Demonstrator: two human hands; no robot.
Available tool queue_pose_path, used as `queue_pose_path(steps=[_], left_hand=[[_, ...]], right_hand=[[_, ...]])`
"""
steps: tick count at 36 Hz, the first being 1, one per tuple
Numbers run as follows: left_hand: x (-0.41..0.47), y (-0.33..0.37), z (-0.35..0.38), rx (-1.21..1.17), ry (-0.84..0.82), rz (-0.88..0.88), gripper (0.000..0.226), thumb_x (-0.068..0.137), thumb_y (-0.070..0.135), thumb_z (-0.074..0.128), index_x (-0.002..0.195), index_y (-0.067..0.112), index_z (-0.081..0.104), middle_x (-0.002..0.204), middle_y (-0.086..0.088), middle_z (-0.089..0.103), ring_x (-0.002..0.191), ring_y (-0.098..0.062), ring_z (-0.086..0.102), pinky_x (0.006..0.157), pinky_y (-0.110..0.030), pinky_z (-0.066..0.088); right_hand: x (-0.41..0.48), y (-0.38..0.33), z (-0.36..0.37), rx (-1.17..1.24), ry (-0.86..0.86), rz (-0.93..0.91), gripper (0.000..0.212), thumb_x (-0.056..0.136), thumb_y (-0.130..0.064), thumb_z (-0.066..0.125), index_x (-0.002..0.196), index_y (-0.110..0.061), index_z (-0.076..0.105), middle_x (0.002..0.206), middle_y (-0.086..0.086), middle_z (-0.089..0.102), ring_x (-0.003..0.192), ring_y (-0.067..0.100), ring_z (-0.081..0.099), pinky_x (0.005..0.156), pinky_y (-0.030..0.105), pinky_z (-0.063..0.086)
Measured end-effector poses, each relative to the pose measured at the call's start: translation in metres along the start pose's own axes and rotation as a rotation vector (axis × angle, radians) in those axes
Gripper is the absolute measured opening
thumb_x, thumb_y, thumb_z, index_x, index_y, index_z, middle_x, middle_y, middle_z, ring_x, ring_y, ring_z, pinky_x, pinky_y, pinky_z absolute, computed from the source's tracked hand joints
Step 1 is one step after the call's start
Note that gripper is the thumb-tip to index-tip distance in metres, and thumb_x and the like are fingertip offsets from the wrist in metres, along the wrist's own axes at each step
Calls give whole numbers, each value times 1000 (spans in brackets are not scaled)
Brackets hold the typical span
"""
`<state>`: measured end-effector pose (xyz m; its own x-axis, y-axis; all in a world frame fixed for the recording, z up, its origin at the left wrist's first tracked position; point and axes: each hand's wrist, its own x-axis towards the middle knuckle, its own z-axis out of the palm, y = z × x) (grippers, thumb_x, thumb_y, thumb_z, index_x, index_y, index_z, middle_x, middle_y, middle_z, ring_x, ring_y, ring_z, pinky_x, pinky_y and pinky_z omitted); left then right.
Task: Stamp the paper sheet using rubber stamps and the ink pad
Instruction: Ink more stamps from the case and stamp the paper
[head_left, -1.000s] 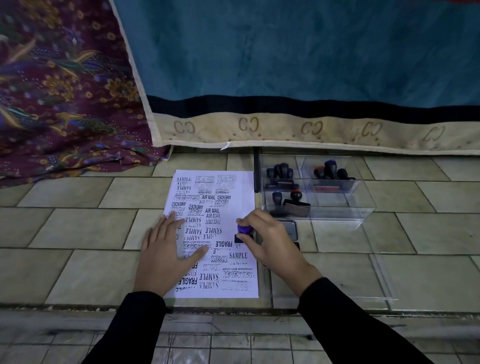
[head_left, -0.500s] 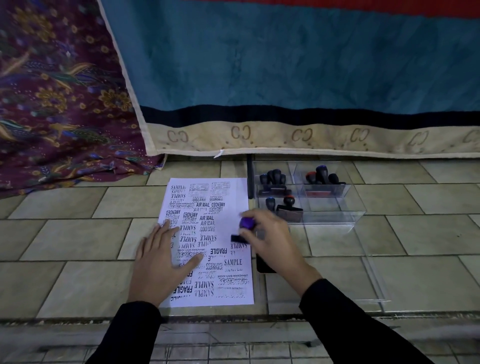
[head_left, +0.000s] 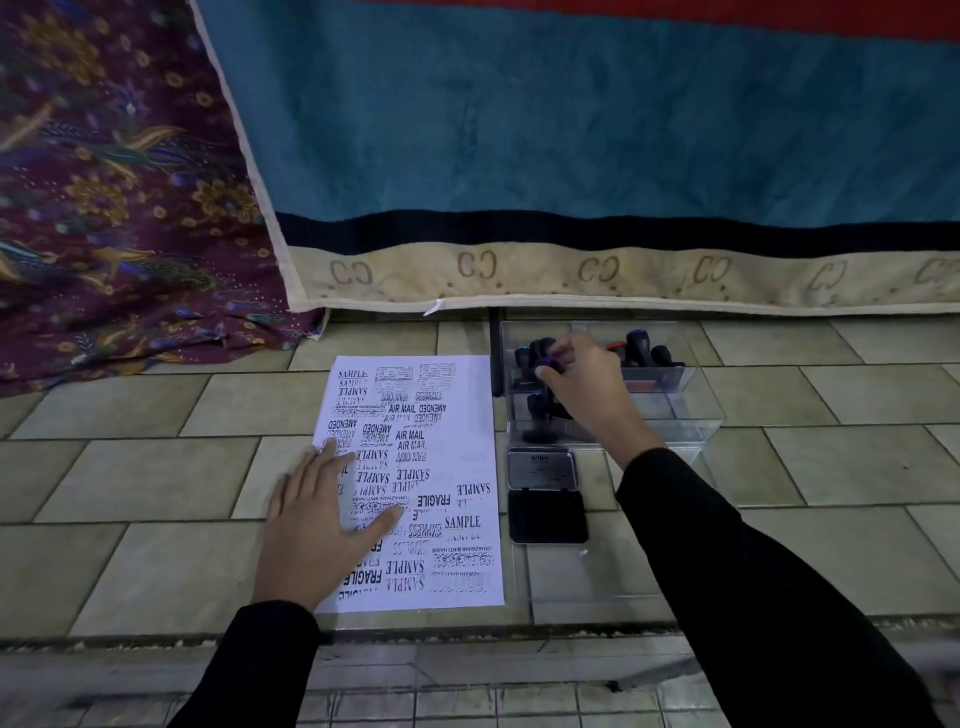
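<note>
A white paper sheet (head_left: 457, 415) crowded with black stamp prints lies on the tiled floor. My left hand (head_left: 322, 519) rests flat on its left side with straight fingers. My right hand (head_left: 582, 384) reaches into the clear plastic box (head_left: 696, 410) and pinches a purple-topped rubber stamp (head_left: 548, 364) among several dark-handled stamps (head_left: 644, 345). The open black ink pad (head_left: 546, 514) lies just right of the sheet, its metal lid (head_left: 541, 467) folded back.
A teal cloth with a beige patterned border (head_left: 571, 270) hangs behind the box. A purple floral fabric (head_left: 114, 208) is heaped at the left. The box's clear lid (head_left: 582, 592) lies flat right of the sheet. A tiled step edge runs below.
My right hand lifted the purple-topped stamp off the sheet and carried it back and right into the clear box, uncovering the ink pad. My left hand stayed on the paper.
</note>
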<state>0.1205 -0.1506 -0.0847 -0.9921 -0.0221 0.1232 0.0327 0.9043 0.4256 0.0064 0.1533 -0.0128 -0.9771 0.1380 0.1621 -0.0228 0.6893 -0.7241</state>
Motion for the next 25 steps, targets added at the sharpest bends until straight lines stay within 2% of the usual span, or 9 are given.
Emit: queue_pose_path(steps=[6, 9, 16, 22, 25], left_hand=[[1, 0, 0, 0, -7, -2, 90, 71, 82, 45, 142, 28, 37, 160, 11, 20, 148, -7, 11, 121, -38, 6], [0, 0, 0, -4, -6, -4, 86, 74, 79, 49, 143, 28, 37, 160, 11, 19, 148, -7, 10, 121, -37, 6], [1, 0, 1, 16, -15, -7, 72, 81, 50, 67, 142, 25, 38, 160, 8, 21, 148, -11, 12, 121, -39, 6], [1, -3, 0, -3, -20, 10, 75, 79, 57, 65, 142, 26, 38, 160, 9, 19, 149, -10, 2, 122, -42, 4], [1, -2, -2, 6, -26, 8, 82, 73, 72, 48, 142, 28, 39, 160, 10, 19, 148, -12, 2, 120, -43, 6]], right_hand=[[4, -13, 1, -84, -57, -16, 17, 82, -22, 71, 91, -13, 59, 90, 4, 63, 80, 15, 57, 67, 24, 43], [0, -16, 3, -93, -112, -23, 18, 80, -21, 72, 84, -12, 58, 87, 7, 64, 80, 20, 59, 67, 29, 49], [-6, -12, 8, -225, -157, -72, 15, 82, -22, 70, 84, -12, 59, 84, 7, 66, 81, 20, 58, 72, 31, 50], [-8, -11, 6, -258, -180, -96, 9, 85, -21, 65, 91, -13, 66, 92, 7, 68, 88, 20, 61, 77, 30, 52], [-15, -12, 1, -217, -121, -141, 11, 86, -18, 65, 94, -11, 67, 94, 7, 66, 82, 17, 60, 76, 29, 52]])
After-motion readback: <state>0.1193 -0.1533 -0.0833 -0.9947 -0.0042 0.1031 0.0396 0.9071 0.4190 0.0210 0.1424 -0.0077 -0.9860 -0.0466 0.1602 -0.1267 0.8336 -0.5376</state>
